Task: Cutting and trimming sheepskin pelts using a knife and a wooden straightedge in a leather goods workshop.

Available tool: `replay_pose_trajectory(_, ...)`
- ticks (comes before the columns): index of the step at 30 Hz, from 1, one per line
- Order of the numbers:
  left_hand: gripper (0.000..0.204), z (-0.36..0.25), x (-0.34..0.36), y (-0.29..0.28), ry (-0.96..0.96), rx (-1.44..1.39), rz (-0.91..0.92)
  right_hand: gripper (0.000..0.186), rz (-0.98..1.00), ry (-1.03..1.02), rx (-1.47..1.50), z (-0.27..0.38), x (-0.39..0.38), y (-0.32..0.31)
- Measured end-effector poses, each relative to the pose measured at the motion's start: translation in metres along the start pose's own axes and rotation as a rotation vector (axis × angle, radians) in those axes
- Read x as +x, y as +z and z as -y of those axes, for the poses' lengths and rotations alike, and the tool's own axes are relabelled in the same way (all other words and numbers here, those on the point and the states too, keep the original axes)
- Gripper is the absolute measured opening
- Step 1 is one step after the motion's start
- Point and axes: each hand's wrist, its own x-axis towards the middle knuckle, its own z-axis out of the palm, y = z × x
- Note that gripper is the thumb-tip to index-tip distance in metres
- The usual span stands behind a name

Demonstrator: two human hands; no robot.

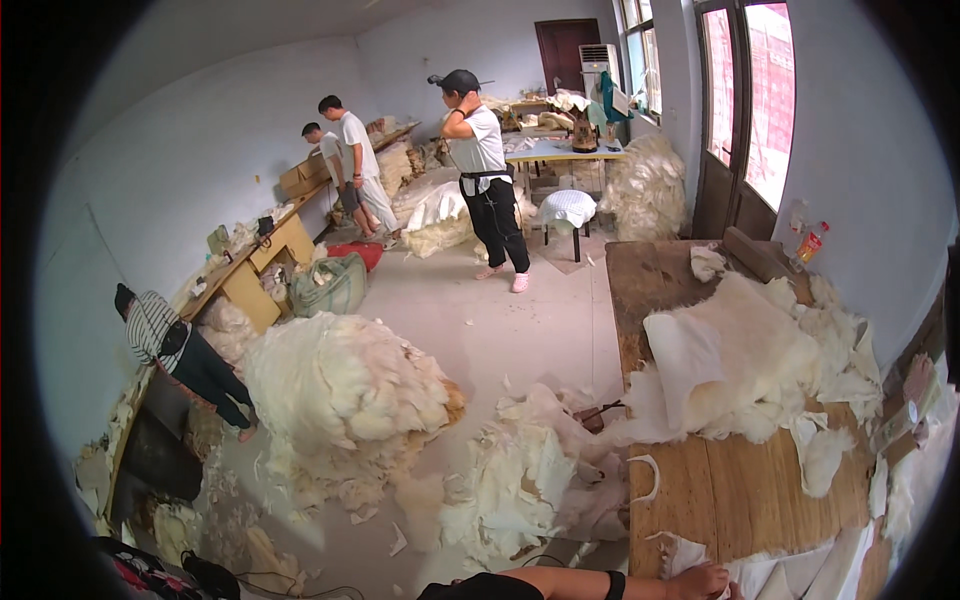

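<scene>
At the lower edge, my left hand (699,581) reaches rightward with a black band on its wrist. Its fingers are curled closed on the edge of a pale sheepskin piece (680,553) at the near end of the wooden table (690,490). More white hide (800,572) lies just right of that hand, cut off by the lower edge. My right hand does not show. Farther up the table a large cream sheepskin (750,345) is spread, with one white corner folded over. A small fleece scrap (820,455) lies nearer.
Heaped sheepskins (340,385) and a lower pile of hides (515,480) cover floor left of the table. A person in white and black (485,160) stands mid-room. Two others (350,160) are by the left bench; a striped-shirted person (165,335) bends nearby. A stool (567,208) stands behind.
</scene>
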Motion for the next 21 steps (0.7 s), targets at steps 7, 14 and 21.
replay_pose_trajectory(7, 0.013, 0.006, -0.009, 0.015, -0.072, -0.170, -0.021, 0.013, -0.199, -0.193, -0.139, 0.029, -0.005, -0.005)
replay_pose_trajectory(14, 0.021, 0.005, 0.001, 0.006, 0.055, 0.004, -0.029, 0.010, -0.228, -0.160, -0.127, 0.029, -0.006, -0.003)
replay_pose_trajectory(21, 0.022, 0.005, -0.002, 0.008, 0.022, -0.010, -0.020, 0.009, -0.181, -0.144, -0.089, 0.023, -0.009, 0.002)
